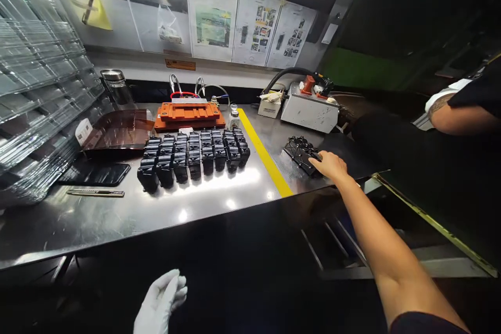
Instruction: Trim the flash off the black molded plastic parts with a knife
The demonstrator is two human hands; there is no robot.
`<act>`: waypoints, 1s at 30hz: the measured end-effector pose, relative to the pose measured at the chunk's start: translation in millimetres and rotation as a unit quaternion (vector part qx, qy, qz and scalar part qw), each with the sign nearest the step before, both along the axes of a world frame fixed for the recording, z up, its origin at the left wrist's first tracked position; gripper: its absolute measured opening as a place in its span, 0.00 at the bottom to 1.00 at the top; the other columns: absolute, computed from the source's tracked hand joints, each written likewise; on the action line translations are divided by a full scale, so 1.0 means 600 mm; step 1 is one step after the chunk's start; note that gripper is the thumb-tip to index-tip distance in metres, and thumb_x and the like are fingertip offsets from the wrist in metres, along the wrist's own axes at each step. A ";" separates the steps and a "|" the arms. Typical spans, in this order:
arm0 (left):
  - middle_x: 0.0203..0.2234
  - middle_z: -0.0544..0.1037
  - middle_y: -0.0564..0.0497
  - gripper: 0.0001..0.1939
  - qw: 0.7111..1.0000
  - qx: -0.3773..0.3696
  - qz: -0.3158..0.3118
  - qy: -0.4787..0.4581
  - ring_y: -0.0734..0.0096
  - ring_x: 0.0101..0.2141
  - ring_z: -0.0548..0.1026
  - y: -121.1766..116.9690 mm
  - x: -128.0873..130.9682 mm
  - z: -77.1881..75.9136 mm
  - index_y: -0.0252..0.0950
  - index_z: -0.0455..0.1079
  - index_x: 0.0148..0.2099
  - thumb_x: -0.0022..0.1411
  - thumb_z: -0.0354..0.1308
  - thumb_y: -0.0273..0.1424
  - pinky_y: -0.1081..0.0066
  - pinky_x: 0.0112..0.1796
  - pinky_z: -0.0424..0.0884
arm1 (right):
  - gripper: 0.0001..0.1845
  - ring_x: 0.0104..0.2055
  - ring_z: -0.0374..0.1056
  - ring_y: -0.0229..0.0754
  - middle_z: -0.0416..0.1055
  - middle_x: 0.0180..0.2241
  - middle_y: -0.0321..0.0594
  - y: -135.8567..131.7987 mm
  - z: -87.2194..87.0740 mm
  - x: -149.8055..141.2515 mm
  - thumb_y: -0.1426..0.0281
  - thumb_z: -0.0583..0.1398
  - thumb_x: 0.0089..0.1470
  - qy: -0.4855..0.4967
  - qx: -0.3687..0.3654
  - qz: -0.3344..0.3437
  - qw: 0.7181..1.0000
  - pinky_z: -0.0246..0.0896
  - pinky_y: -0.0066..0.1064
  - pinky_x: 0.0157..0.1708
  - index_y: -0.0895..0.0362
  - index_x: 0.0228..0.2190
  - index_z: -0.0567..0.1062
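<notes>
My bare right hand (pixel 331 165) reaches out over the steel bench (pixel 117 219), right of the yellow stripe (pixel 264 155). Its fingers curl onto the near edge of a black plastic frame part (pixel 299 151) that lies flat there. My left hand (pixel 160 302), in a white glove, hangs low in front of the bench's dark front edge. Its fingers are loosely stretched and hold nothing. Several rows of small black moulded parts (pixel 193 156) stand in the middle of the bench, left of the stripe.
An orange fixture (pixel 188 115) sits behind the rows. A stack of clear trays (pixel 35 88) fills the left side, with a brown tray (pixel 117 133), a phone (pixel 96 173) and tweezers (pixel 96 193) nearby. A grey box (pixel 309 109) stands at the back right. Another person's arm (pixel 462 115) is at the far right.
</notes>
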State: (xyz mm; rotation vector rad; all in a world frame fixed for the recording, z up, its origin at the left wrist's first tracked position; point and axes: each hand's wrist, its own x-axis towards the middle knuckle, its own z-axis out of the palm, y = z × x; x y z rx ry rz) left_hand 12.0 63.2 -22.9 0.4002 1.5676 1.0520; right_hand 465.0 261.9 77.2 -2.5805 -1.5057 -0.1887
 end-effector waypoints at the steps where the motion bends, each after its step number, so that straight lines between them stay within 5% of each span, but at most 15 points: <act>1: 0.30 0.79 0.49 0.29 1.000 0.008 -0.023 -0.001 0.62 0.33 0.78 0.002 0.014 0.008 0.34 0.70 0.43 0.41 0.68 0.46 0.62 0.42 0.73 | 0.23 0.45 0.70 0.56 0.72 0.46 0.55 -0.008 -0.011 0.015 0.59 0.58 0.52 0.011 -0.013 0.007 1.000 0.61 0.39 0.40 0.59 0.46 0.73; 6: 0.28 0.78 0.50 0.25 0.991 0.062 -0.116 -0.026 0.67 0.29 0.76 0.004 0.086 0.042 0.33 0.71 0.38 0.41 0.68 0.45 0.65 0.39 0.72 | 0.19 0.34 0.68 0.47 0.73 0.31 0.43 -0.031 -0.056 0.008 0.61 0.60 0.46 0.145 0.087 0.023 0.985 0.59 0.33 0.33 0.57 0.39 0.73; 11: 0.27 0.78 0.49 0.21 0.982 0.074 -0.159 -0.072 0.70 0.28 0.74 0.008 0.119 0.062 0.33 0.72 0.36 0.42 0.68 0.40 0.68 0.35 0.71 | 0.23 0.22 0.56 0.36 0.61 0.19 0.31 -0.095 -0.096 -0.079 0.51 0.63 0.36 0.388 0.171 0.098 0.901 0.53 0.28 0.24 0.57 0.26 0.69; 16: 0.37 0.78 0.43 0.24 0.978 0.102 -0.168 -0.076 0.71 0.29 0.75 0.046 0.141 0.066 0.32 0.71 0.47 0.48 0.65 0.37 0.71 0.31 0.69 | 0.24 0.19 0.49 0.33 0.54 0.17 0.27 -0.206 -0.133 -0.228 0.49 0.62 0.41 0.507 0.072 0.184 0.839 0.46 0.26 0.20 0.56 0.29 0.67; 21: 0.42 0.79 0.44 0.21 0.963 0.197 -0.175 0.058 0.62 0.41 0.76 0.079 0.123 0.055 0.34 0.72 0.49 0.54 0.60 0.38 0.67 0.42 0.70 | 0.18 0.22 0.56 0.34 0.60 0.20 0.28 -0.244 -0.101 -0.336 0.53 0.60 0.49 0.495 -0.111 0.356 0.785 0.50 0.26 0.22 0.54 0.33 0.67; 23: 0.41 0.79 0.46 0.19 0.962 0.197 -0.170 0.081 0.61 0.42 0.76 0.077 0.104 0.053 0.34 0.73 0.47 0.55 0.58 0.39 0.67 0.43 0.70 | 0.16 0.26 0.62 0.37 0.68 0.25 0.32 -0.221 -0.076 -0.351 0.54 0.59 0.52 0.426 -0.144 0.420 0.789 0.55 0.28 0.26 0.54 0.35 0.68; 26: 0.40 0.80 0.49 0.22 0.969 0.173 -0.161 0.072 0.62 0.39 0.77 0.061 0.081 0.052 0.36 0.72 0.50 0.55 0.58 0.39 0.68 0.41 0.71 | 0.14 0.34 0.68 0.42 0.73 0.33 0.39 -0.164 -0.052 -0.361 0.59 0.50 0.59 0.302 -0.093 0.427 0.847 0.57 0.31 0.32 0.54 0.39 0.67; 30: 0.39 0.81 0.48 0.22 0.975 0.158 -0.147 0.054 0.63 0.38 0.78 0.035 0.068 0.051 0.36 0.72 0.51 0.55 0.58 0.40 0.67 0.42 0.72 | 0.11 0.31 0.67 0.45 0.72 0.30 0.40 -0.106 -0.058 -0.382 0.66 0.46 0.60 0.188 -0.080 0.418 0.885 0.55 0.32 0.30 0.55 0.37 0.66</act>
